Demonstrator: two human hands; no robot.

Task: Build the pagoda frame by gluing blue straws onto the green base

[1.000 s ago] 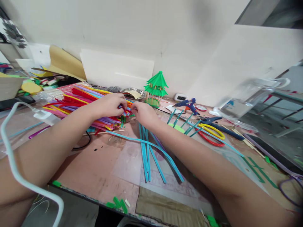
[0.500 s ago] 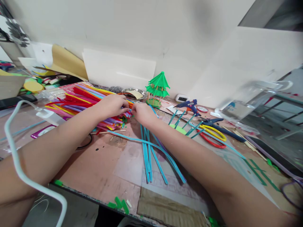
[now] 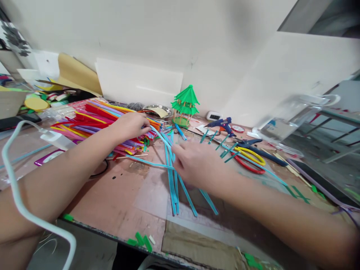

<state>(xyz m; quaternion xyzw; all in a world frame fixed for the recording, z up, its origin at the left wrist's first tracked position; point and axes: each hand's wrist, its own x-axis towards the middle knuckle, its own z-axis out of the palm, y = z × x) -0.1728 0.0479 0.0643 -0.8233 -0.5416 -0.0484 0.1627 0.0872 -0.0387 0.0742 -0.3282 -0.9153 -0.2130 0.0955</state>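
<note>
— Where are my hands?
— My left hand (image 3: 131, 125) rests fingers-down on the coloured straw pile (image 3: 95, 122), far left; my right hand (image 3: 197, 165) pinches a blue straw (image 3: 165, 140) above the loose blue straws (image 3: 176, 191).
— Anything close by?
— Scissors (image 3: 250, 159) and glue gun (image 3: 222, 123) sit right; the green pagoda (image 3: 185, 105) stands behind.

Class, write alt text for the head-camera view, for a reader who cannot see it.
A person's left hand rests on a pile of colourful straws while the right hand draws a blue straw out of it, above a loose bunch of blue straws on a cluttered craft table. Behind stand a small green pagoda model, a blue glue gun and scissors.
</note>
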